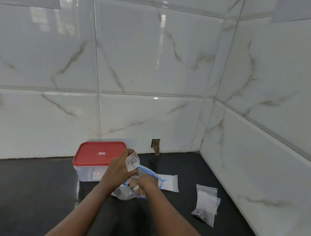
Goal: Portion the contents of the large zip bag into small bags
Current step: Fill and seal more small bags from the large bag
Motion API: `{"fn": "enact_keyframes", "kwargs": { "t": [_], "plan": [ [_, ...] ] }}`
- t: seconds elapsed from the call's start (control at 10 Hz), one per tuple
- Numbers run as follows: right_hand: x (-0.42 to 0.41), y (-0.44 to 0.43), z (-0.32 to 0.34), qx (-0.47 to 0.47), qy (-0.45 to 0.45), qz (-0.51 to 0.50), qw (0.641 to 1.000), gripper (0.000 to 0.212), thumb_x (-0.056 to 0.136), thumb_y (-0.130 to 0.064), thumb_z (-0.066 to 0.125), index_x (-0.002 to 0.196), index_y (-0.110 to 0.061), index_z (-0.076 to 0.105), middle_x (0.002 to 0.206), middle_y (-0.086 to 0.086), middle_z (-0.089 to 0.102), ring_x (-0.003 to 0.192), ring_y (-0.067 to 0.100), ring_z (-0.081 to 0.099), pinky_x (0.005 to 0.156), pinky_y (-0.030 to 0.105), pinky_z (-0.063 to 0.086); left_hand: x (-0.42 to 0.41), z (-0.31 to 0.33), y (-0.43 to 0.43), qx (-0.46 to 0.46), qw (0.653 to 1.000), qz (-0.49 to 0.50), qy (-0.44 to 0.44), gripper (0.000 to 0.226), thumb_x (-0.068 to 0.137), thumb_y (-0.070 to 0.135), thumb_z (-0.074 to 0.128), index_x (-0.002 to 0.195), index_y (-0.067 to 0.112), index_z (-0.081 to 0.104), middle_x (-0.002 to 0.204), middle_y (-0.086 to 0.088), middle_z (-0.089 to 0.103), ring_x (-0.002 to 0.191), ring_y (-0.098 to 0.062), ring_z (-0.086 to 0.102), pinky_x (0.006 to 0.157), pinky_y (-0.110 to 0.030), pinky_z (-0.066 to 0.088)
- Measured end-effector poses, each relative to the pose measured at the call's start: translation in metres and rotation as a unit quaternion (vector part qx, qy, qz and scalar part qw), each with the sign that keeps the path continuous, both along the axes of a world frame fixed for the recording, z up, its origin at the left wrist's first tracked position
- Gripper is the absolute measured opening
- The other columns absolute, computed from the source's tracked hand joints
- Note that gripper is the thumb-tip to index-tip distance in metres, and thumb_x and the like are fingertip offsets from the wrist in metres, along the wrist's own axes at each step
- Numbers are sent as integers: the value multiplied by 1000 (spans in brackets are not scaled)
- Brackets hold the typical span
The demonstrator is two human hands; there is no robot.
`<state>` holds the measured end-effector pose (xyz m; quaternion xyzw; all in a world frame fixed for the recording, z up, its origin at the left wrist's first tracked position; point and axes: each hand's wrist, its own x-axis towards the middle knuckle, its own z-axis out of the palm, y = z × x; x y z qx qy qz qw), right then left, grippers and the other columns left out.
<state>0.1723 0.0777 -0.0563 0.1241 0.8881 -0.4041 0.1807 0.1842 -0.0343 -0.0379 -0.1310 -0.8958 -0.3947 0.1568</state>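
Note:
The large clear zip bag [125,192] with a blue zip edge lies open on the dark counter in the middle of the head view. My right hand [145,182] reaches inside its mouth; what its fingers hold is hidden. My left hand [120,166] holds a small clear bag [133,161] upright with its mouth open, just above the large bag. Empty small bags [170,182] lie flat behind the large bag. To the right lie two filled small bags [206,204] with dark contents at the bottom.
A clear plastic box with a red lid [98,154] stands against the tiled back wall, just left of my left hand. Tiled walls meet in a corner at the right. A small hole in the wall [155,145] sits behind the bags.

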Motion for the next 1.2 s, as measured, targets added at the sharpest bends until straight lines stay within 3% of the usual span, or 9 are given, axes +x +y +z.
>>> {"fn": "enact_keyframes", "kwargs": {
  "t": [0.2,0.3,0.4,0.5,0.6,0.7,0.9,1.1,1.2],
  "plan": [
    [2,-8,-3,-164,-2,-106,981,39,100,-13,34,135,-2,46,137,13,51,116,21,58,88,21,48,1,3,-1,3,1000,-11,6,48,74,11,74,114,9,49,96,8,50,77,-4,48,62,1,37],
    [1,-11,-3,-263,-6,-203,943,35,99,-16,40,132,-6,48,129,12,56,85,9,61,72,15,53,0,3,-3,8,1000,-19,14,47,73,9,75,113,8,50,91,10,51,73,4,47,63,2,37],
    [7,-13,2,-326,-53,-264,906,28,96,-19,49,121,-7,51,110,9,58,102,17,59,96,27,50,-1,1,-4,-1,999,-29,19,48,72,12,77,113,9,51,92,8,53,74,-4,51,63,-2,40],
    [12,-11,3,-364,-65,-283,885,10,95,-16,52,99,-6,52,89,9,60,81,18,61,88,27,53,-3,0,-7,-17,999,-39,23,49,71,15,77,112,11,52,95,7,54,78,-11,53,63,-4,41],
    [13,-12,9,-401,-54,-296,865,13,92,-11,56,83,-8,47,86,11,61,81,20,62,86,30,54,-5,2,-5,-15,998,-46,32,47,71,14,78,111,11,53,93,9,54,75,-7,52,65,-3,41],
    [4,-15,2,-415,-18,-329,848,10,91,-15,56,95,-6,55,94,10,63,84,21,63,66,28,55,-9,5,1,-11,998,-46,39,46,72,11,77,111,9,54,93,8,55,78,-12,53,64,-3,39],
    [21,6,-11,-412,51,-374,829,21,96,-12,49,112,-2,60,106,12,61,92,24,58,69,23,56,-16,-1,23,-26,995,-85,36,44,72,14,77,109,10,54,91,8,57,76,-12,55,65,-6,39],
    [23,14,-18,-293,88,-356,883,29,99,-9,40,116,4,59,109,15,62,86,18,49,45,12,37,-11,-10,33,-26,995,-91,44,42,73,18,76,108,12,55,92,3,64,78,-15,61,71,-28,50],
    [24,19,-18,-273,76,-350,893,30,100,-11,37,117,2,59,103,8,59,86,19,50,57,21,40,-8,-9,35,-15,995,-86,45,41,74,18,75,109,13,54,94,0,66,79,-14,60,71,-22,46]
  ]
}}
